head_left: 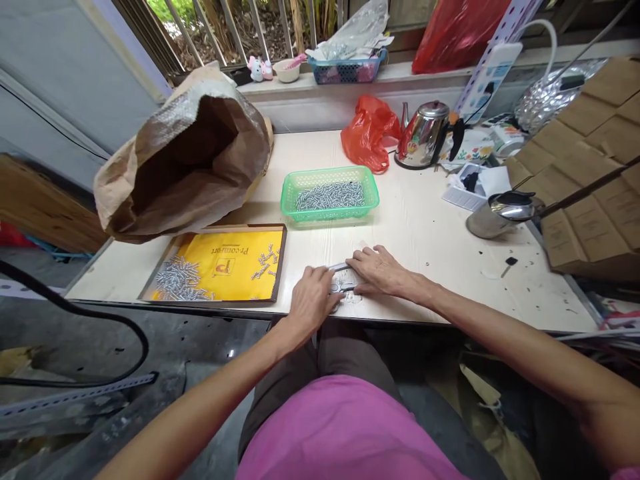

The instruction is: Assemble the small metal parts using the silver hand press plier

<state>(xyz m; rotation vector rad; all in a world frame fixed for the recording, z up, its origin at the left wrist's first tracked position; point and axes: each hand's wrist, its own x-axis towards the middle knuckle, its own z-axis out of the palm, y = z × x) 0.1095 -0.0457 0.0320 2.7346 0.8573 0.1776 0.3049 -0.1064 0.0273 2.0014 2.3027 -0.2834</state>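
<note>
Seated at a pale table (425, 220), a person in a pink top (340, 427) works with both forearms stretched forward and converging, the left hand (311, 297) and the right hand (377, 270) low over the near edge, backs up and wrists near table height. The left fingers bend closely over the left end of a metal piece (341, 267), thumb on the near side; the right fingers curl over its right end, the thumb likewise tucked near, so each hand has only a narrow gap filled by the metal. Left of the left hand lies a shallow tray (281, 267) with a yellow sheet (240, 260), a heap of small screws (180, 280) at its left and a few scattered at its right. Straight beyond the hands stands a green basket (330, 215) of similar screws; a large paper bag (240, 147) gapes at far left, overhanging the tray's far side. A red plastic bag (367, 130) and a kettle (425, 137) sit at far right, with a steel jug (493, 217) nearer. The metal piece lies on the table between the hands, its long axis running left to right; the hands cover its ends, so which way it faces cannot be told.
</note>
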